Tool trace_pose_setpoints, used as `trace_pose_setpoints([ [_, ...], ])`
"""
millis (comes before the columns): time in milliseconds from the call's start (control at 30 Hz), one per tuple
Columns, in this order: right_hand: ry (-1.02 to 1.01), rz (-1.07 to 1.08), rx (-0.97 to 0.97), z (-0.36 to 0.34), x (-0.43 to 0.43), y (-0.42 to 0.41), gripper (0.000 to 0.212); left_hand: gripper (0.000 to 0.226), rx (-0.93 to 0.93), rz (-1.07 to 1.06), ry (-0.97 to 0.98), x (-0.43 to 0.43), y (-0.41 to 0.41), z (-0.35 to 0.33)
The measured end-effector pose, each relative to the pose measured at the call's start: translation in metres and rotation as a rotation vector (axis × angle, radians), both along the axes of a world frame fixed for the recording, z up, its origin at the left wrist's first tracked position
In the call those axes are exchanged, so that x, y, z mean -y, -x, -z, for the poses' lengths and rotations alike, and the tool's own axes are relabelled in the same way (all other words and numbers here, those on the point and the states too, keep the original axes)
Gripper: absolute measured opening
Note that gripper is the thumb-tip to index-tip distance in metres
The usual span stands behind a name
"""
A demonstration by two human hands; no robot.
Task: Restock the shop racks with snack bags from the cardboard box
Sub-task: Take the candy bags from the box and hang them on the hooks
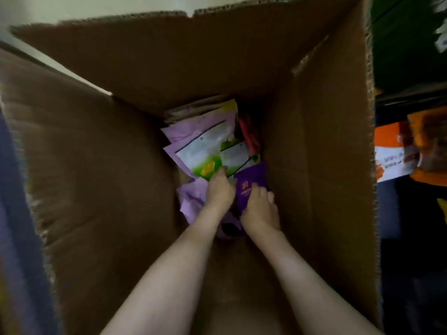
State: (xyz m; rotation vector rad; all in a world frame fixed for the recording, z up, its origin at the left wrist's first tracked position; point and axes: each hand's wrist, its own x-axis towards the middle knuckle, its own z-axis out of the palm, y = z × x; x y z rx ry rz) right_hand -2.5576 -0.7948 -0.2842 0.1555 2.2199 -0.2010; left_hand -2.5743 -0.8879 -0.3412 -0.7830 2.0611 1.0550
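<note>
Head view shows the right hand [261, 209] curled on the dark purple bag [252, 175], lying just ahead in the cardboard box [96, 165]; the left hand [219, 192] has an unclear grip.

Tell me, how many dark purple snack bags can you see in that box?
1. The dark purple bag lies at the pile's near right in the cardboard box, held by the right hand, beside the lilac bags. Others may be hidden underneath.

Walls of the cardboard box [96, 141] ring the snack bags [205, 146]; top open.
</note>
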Motion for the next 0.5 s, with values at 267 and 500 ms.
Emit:
trace_pose_setpoints([
  [267, -0.061, -0.052, -0.025, -0.014, -0.002, 0.017, 0.065, 0.022, 0.0, 0.208, 0.069, -0.021, -0.003, -0.002],
  [500, 0.005, -0.099, -0.062, -0.047, 0.005, 0.016, 0.06, 0.032, 0.13, 0.46, -0.076, -0.003, -0.009, -0.018],
])
